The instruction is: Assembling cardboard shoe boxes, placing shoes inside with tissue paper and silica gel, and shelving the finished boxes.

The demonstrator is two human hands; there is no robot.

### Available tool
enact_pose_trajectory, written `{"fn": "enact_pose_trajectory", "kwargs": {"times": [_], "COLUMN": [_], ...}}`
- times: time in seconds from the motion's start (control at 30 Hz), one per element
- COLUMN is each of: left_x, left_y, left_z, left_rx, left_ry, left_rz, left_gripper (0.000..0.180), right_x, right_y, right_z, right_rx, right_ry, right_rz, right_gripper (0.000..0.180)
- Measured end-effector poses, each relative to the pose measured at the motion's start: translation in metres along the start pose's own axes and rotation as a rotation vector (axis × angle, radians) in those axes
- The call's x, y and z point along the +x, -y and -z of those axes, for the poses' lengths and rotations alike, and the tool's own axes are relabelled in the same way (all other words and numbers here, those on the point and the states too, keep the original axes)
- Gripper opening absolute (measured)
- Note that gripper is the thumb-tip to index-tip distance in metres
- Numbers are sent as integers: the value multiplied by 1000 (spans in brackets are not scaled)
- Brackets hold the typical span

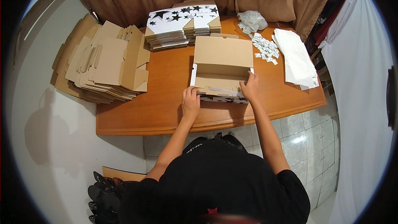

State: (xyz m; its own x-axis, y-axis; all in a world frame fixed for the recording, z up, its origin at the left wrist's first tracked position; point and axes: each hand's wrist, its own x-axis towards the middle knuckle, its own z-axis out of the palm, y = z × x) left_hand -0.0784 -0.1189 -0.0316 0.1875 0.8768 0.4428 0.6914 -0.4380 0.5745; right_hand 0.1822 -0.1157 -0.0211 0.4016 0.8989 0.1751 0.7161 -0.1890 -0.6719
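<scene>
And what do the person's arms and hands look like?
Both the left hand and the right hand are bare, with no gloves. The forearms are bare too, with no watch or bracelet that I can see. Higher up are plain, short black sleeves.

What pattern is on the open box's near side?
Near box side: black stars on white, clearest in head view.
</scene>
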Motion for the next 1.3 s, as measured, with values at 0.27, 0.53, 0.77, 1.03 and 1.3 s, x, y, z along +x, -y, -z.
{"fn": "enact_pose_trajectory", "kwargs": {"times": [0.27, 0.53, 0.77, 1.03, 1.3], "left_x": [2, 15, 16, 17, 47], "left_y": [6, 12, 18, -12, -112], "left_z": [-4, -7, -21, -37, -76], "left_rx": [-93, -231, -241, -186, 37], "left_ry": [-96, -141, -160, -122, -166], "left_rz": [-92, 63, 61, 155, 101], "left_gripper": [17, 19, 20, 23, 37], "right_x": [35, 44, 54, 70, 87], "right_y": [-2, -8, -25, -31, -134], "right_z": [-3, -6, -12, -1, 63], "right_rx": [-416, -482, -543, -355, -63], "right_ry": [27, 67, 57, 2, -215], "right_rz": [199, 196, 228, 313, 254], "right_gripper": [71, 64, 68, 64, 48]}}
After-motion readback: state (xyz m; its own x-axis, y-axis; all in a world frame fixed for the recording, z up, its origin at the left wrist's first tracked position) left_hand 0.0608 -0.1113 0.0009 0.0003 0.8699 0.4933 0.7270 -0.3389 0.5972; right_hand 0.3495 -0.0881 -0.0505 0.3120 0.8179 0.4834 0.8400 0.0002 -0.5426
